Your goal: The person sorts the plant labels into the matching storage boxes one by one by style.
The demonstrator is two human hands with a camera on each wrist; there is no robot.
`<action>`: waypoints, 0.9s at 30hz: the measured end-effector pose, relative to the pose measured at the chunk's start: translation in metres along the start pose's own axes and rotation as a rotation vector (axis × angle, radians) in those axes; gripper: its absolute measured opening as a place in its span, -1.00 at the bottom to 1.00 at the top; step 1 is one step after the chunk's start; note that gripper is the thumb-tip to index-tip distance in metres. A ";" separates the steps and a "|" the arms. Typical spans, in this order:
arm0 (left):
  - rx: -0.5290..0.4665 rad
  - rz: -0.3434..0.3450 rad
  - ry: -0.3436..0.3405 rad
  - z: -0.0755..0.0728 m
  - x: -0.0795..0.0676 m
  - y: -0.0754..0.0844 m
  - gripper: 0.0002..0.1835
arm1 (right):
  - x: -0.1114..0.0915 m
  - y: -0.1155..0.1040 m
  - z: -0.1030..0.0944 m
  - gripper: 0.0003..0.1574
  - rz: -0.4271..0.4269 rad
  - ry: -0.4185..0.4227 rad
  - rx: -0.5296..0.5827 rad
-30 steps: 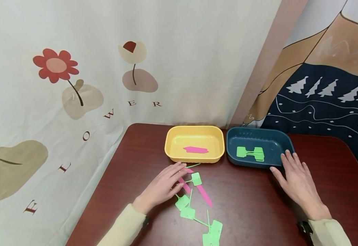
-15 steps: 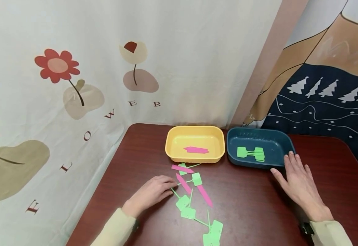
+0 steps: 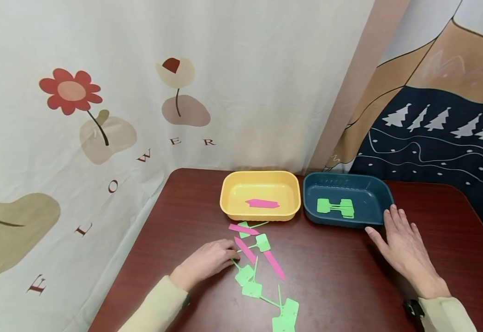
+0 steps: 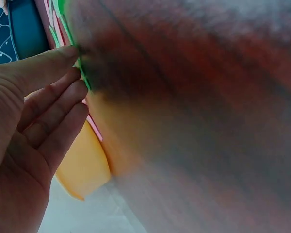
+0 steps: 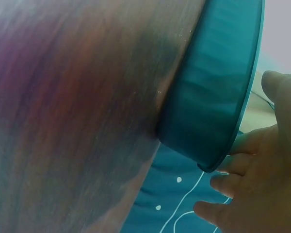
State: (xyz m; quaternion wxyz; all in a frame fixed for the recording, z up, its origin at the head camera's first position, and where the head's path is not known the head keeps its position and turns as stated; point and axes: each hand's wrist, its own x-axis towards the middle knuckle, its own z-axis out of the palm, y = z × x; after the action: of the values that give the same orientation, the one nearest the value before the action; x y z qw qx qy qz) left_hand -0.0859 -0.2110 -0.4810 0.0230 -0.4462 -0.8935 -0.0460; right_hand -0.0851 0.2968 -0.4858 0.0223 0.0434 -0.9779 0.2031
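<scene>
My left hand (image 3: 205, 263) is at the left edge of a loose spread of plant labels. Its thumb and curled fingers meet at the thin stem of a green plant label (image 3: 245, 275), which lies on the table; in the left wrist view the green stem (image 4: 84, 76) shows at the fingertips. Pink pointed labels (image 3: 275, 266) lie among the green ones, one close to my fingertips. My right hand (image 3: 407, 253) is spread with fairly straight fingers against the right front corner of the dark blue tray (image 3: 370, 203).
A yellow tray (image 3: 229, 196) with pink labels (image 3: 263, 203) stands left of the blue one, which contains green labels (image 3: 347, 208). More green labels (image 3: 286, 316) lie towards the near edge of the brown table (image 3: 341, 286). Printed curtains (image 3: 258, 92) hang behind.
My left hand drew back left and towards me from over the upper labels, uncovering them, then came to the stem of the green label. My right hand has stayed at the blue tray.
</scene>
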 end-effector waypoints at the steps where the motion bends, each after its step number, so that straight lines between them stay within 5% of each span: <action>1: 0.002 -0.003 -0.008 -0.001 0.001 0.000 -0.89 | 0.000 0.000 0.000 0.14 0.001 -0.005 0.000; 27: 0.104 0.093 -0.035 -0.007 0.014 -0.003 -0.80 | 0.003 0.003 -0.005 0.17 -0.001 -0.083 0.042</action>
State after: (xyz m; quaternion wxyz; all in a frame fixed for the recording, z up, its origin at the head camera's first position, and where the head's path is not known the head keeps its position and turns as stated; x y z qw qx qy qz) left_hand -0.0963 -0.2024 -0.4735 0.0326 -0.4862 -0.8732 0.0096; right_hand -0.0881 0.3014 -0.4826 -0.0189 0.0525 -0.9735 0.2217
